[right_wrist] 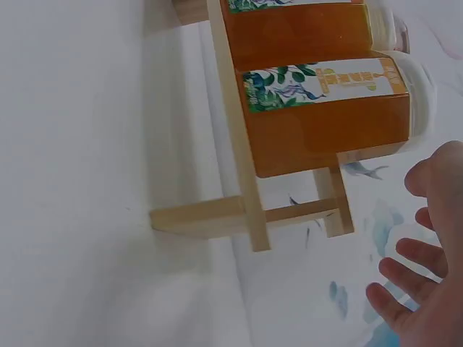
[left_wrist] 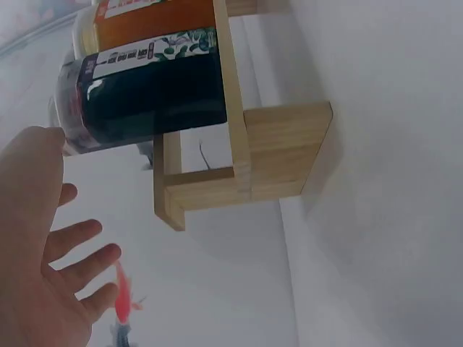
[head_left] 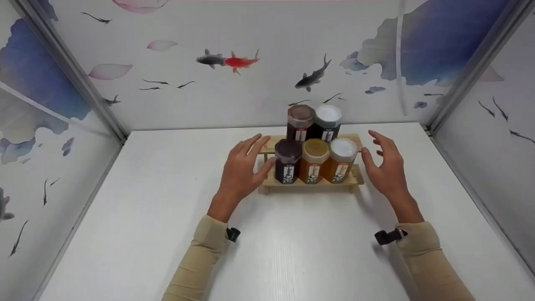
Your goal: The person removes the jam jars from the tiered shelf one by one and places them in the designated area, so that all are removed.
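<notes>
Five... several hexagonal jars stand on a two-tier wooden rack [head_left: 271, 182]. On the lower tier are a dark jar [head_left: 287, 161], an amber jar with a yellow lid [head_left: 315, 161] and an amber jar with a white lid [head_left: 340, 161]. Behind them, a dark red jar [head_left: 300, 121] and a dark jar with a white lid [head_left: 328, 121] occupy the upper tier. My left hand [head_left: 241, 169] is spread at the rack's left end, its thumb by the dark jar's lid. At the right end, my right hand [head_left: 386, 167] has its fingers apart, thumb near the white-lidded amber jar.
A white table [head_left: 167, 217] carries the rack near its back edge. Behind rises a white panel [head_left: 167, 104] printed with fish and leaves, and side panels flank the table. Dark wrist straps [head_left: 391, 237] sit over the beige sleeves [head_left: 422, 246].
</notes>
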### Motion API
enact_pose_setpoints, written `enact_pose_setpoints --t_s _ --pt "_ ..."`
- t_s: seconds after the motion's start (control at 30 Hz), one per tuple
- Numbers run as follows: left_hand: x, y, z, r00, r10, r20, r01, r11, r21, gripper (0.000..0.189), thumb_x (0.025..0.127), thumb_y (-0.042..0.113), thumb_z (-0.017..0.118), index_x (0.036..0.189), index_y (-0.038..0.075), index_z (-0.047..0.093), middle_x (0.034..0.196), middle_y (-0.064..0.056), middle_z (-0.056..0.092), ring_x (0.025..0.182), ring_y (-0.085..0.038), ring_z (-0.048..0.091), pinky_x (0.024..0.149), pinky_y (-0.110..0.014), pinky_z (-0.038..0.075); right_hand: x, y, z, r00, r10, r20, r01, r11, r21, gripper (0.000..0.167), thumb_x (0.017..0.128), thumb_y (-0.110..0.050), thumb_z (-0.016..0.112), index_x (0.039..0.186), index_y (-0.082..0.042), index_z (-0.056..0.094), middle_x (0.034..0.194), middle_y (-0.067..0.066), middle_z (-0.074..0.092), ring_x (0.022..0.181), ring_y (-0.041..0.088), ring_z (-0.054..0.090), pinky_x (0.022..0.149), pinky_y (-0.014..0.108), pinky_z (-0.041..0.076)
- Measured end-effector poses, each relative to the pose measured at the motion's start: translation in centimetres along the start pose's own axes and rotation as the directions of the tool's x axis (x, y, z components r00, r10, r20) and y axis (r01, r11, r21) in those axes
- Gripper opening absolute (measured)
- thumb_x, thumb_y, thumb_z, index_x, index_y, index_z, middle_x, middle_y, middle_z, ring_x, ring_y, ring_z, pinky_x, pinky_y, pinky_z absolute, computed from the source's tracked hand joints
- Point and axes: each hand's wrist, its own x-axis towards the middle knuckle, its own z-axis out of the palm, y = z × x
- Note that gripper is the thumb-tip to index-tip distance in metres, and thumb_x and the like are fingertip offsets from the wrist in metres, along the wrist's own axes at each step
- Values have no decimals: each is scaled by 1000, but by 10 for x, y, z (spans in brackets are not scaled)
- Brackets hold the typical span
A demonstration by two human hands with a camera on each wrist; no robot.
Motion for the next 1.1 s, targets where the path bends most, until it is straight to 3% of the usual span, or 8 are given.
enact_pose_setpoints --t_s 0.13,0.3,0.4,0.57,0.67,0.87,1.1 --pt "1 11 12 999 19 26 -14 987 -163 59 110 55 57 161 27 52 163 -1 55 148 -21 55 122 -47 48 -14 11 14 985 147 93 -158 980 123 52 111 -20 59 161 -9 48 160 17 53 143 38 56 110 60 53" --pt "4 23 24 997 -21 76 41 959 -281 56 108 60 56 157 32 56 160 4 55 146 -18 58 114 -44 55 -27 22 24 924 308 225 -351 917 187 54 113 -30 56 163 -13 44 159 15 53 139 32 54 108 43 49" --pt "6 27 28 996 -58 70 77 948 -310 56 106 63 60 153 32 59 156 4 58 141 -18 62 109 -44 58 -30 27 27 893 353 280 -414 887 204 53 113 -32 55 162 -13 46 157 15 55 135 29 54 103 29 49" --pt "6 30 36 996 -86 33 92 948 -306 60 102 64 66 151 30 61 152 1 61 130 -18 67 100 -41 62 -34 33 26 846 397 356 -483 853 196 51 115 -36 50 160 -10 48 157 15 53 135 24 51 95 12 47" --pt "2 31 42 995 -101 13 101 954 -281 67 98 65 71 152 29 59 151 -1 61 127 -19 68 98 -41 63 -37 35 27 828 413 379 -509 838 198 52 116 -40 47 159 -11 50 153 15 53 128 17 53 91 11 49" --pt "0 34 50 993 -101 -63 84 969 -234 68 94 60 78 151 26 60 143 -4 65 122 -22 70 98 -41 63 -41 40 29 815 435 383 -545 800 250 51 115 -43 49 157 -14 52 131 10 52 98 8 61 75 17 55" --pt "1 34 46 991 -57 -119 30 976 -215 60 97 53 79 148 25 62 141 -6 67 126 -22 69 102 -40 62 -40 42 30 792 454 407 -589 744 315 51 116 -43 47 158 -16 49 134 6 49 104 9 61 78 18 56"
